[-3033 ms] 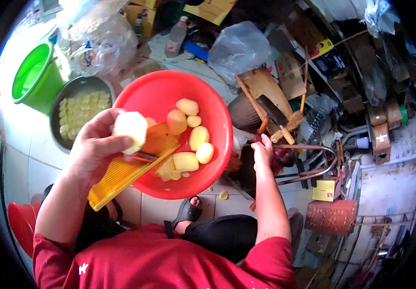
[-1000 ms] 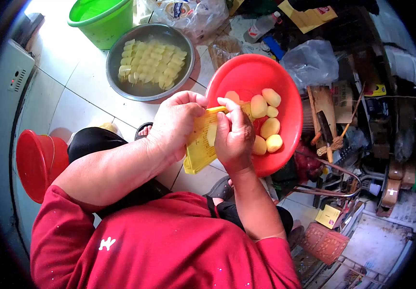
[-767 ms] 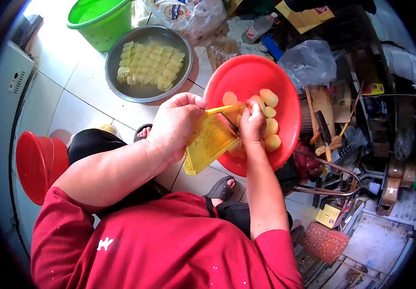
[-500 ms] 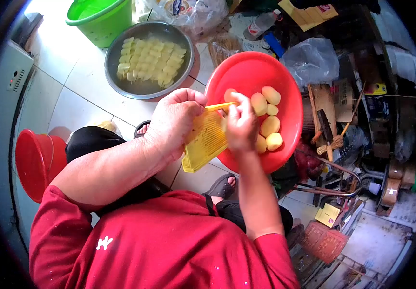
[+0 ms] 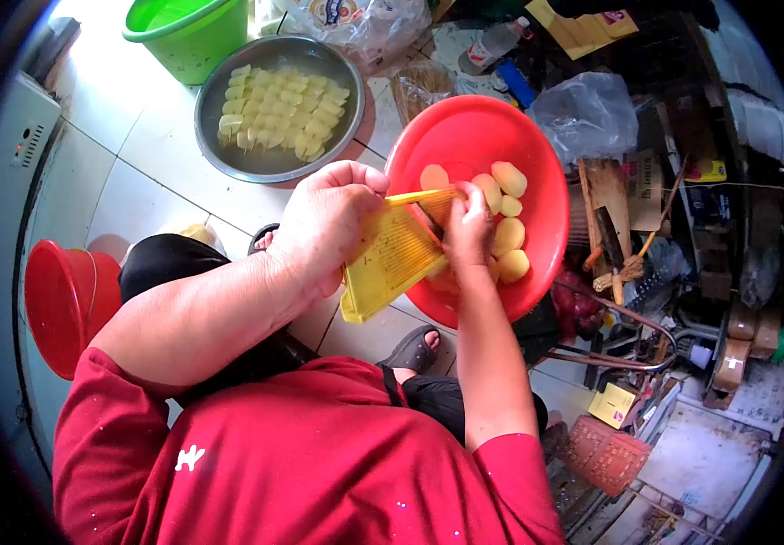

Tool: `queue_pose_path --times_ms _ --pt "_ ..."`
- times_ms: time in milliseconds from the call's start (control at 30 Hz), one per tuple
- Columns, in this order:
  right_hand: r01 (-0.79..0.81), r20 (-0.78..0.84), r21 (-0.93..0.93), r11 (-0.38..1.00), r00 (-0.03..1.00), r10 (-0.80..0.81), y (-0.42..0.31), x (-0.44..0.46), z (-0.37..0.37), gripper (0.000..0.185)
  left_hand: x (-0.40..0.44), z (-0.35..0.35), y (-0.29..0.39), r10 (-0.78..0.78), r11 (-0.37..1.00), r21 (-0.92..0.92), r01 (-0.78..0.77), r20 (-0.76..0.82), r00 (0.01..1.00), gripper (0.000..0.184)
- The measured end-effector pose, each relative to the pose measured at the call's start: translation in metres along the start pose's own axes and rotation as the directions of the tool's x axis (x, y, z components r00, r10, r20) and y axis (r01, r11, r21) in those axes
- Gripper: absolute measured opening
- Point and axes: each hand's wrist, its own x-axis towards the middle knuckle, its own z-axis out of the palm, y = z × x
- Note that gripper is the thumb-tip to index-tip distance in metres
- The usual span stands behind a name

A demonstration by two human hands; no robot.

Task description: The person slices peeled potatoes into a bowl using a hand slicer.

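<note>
- The left hand (image 5: 324,222) has its fingers clamped on the left edge of a yellow mandoline slicer (image 5: 383,259).
- The slicer is tilted, its far right end over the red basin (image 5: 446,136) and its near left end outside the rim.
- The right hand (image 5: 469,232) is at the slicer's far right end, fingers bent close together; I cannot tell whether they grip anything, as the palm side is hidden.
- Peeled potatoes (image 5: 508,179) lie in the basin, mostly on its right side, just beyond the right hand.
- To the far left, a grey metal basin (image 5: 348,77) holds overlapping rows of pale slices (image 5: 283,109).
- A green bucket (image 5: 190,45) stands just beyond that basin; a red bucket (image 5: 54,309) is at the near left.
- Right of the red basin lies a clear plastic bag (image 5: 585,116).
</note>
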Motion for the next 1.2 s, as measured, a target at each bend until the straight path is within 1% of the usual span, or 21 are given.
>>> queue_pose_path --times_ms 33,67,167,200,233,300,333,400,633,700,733,800,833,900,967,1000,1033,1067,1100,1167,1200 --pt "-0.025 -0.014 0.030 0.999 1.000 0.025 0.018 0.006 0.002 0.026 0.000 0.000 0.001 -0.001 1.000 0.030 0.000 0.009 1.000 0.010" --pt "-0.072 -0.007 0.079 0.994 0.997 0.073 0.020 0.007 0.001 0.026 0.001 0.000 0.002 0.003 1.000 0.028 -0.003 0.013 1.000 0.010" --pt "-0.076 0.021 0.066 0.995 0.997 0.074 -0.013 -0.009 -0.009 0.026 0.003 0.000 0.001 0.000 0.999 0.035 -0.001 0.018 1.000 0.010" --pt "-0.024 0.020 0.076 0.997 1.000 0.022 -0.016 -0.011 -0.009 0.026 0.003 0.001 0.002 0.010 1.000 0.019 -0.010 0.011 1.000 0.009" --pt "0.021 0.021 0.219 0.975 0.999 -0.026 -0.040 -0.023 -0.016 0.025 0.002 0.001 0.004 0.020 1.000 0.007 -0.020 0.004 1.000 0.009" --pt "0.001 0.032 0.313 0.950 0.999 -0.012 -0.049 -0.030 -0.017 0.024 0.000 0.003 0.007 0.012 1.000 0.026 -0.012 -0.008 1.000 0.009" --pt "0.000 0.033 0.313 0.950 0.999 -0.011 -0.052 -0.033 -0.019 0.024 -0.001 0.004 0.007 0.004 0.999 0.042 -0.004 -0.019 1.000 0.009" --pt "-0.076 0.130 0.546 0.834 0.991 0.005 -0.057 -0.038 -0.022 0.024 0.002 0.001 0.005 0.016 0.998 0.062 -0.015 -0.012 1.000 0.009" --pt "-0.042 0.111 0.589 0.807 0.993 -0.029 -0.061 -0.050 -0.024 0.025 -0.001 0.002 0.007 0.021 0.997 0.070 -0.022 0.012 1.000 0.011" --pt "-0.068 0.067 0.604 0.794 0.997 0.034 -0.057 -0.048 -0.022 0.023 -0.001 0.003 0.007 0.027 0.997 0.070 -0.028 0.014 1.000 0.010" --pt "-0.068 0.067 0.603 0.795 0.997 0.034 -0.057 -0.048 -0.023 0.023 -0.001 0.003 0.006 0.033 0.997 0.070 -0.034 0.014 0.999 0.010" --pt "-0.024 0.011 0.359 0.933 1.000 0.021 -0.059 -0.050 -0.026 0.024 0.000 0.002 0.006 0.036 0.996 0.075 -0.037 0.020 0.999 0.010" --pt "-0.024 0.011 0.357 0.934 1.000 0.021 -0.061 -0.054 -0.027 0.024 0.000 0.002 0.006 0.039 0.996 0.082 -0.041 0.026 0.999 0.011" --pt "0.016 0.035 0.420 0.907 0.999 -0.034 -0.073 -0.067 -0.032 0.026 0.000 0.001 0.005 0.034 0.997 0.065 -0.036 0.030 0.999 0.010" --pt "0.090 0.077 0.422 0.902 0.988 -0.135 -0.100 -0.082 -0.043 0.032 0.001 0.000 0.004 0.022 0.998 0.055 -0.025 0.045 0.999 0.009" --pt "0.115 0.128 0.415 0.903 0.975 -0.183 -0.107 -0.089 -0.046 0.036 0.003 -0.002 0.004 0.018 1.000 0.015 -0.020 0.068 0.998 0.008" --pt "0.250 0.063 0.477 0.843 0.946 -0.317 -0.118 -0.094 -0.047 0.041 0.004 -0.003 0.004 0.014 1.000 -0.025 -0.012 0.093 0.996 0.006" --pt "0.403 0.031 0.375 0.835 0.895 -0.446 -0.131 -0.099 -0.055 0.045 0.003 -0.001 0.004 0.017 0.997 -0.082 -0.008 0.111 0.994 0.006" --pt "0.434 0.050 0.413 0.801 0.867 -0.495 -0.145 -0.103 -0.062 0.047 -0.001 0.002 0.007 -0.014 0.993 -0.113 0.027 0.107 0.994 0.009" --pt "0.485 0.050 0.427 0.763 0.830 -0.556 -0.155 -0.109 -0.065 0.048 0.005 -0.003 0.006 -0.091 0.981 -0.154 0.117 0.171 0.981 0.011" --pt "0.554 -0.011 0.380 0.741 0.804 -0.595 -0.155 -0.109 -0.063 0.047 -0.001 0.001 0.012 -0.133 0.971 -0.171 0.169 0.204 0.970 0.012"
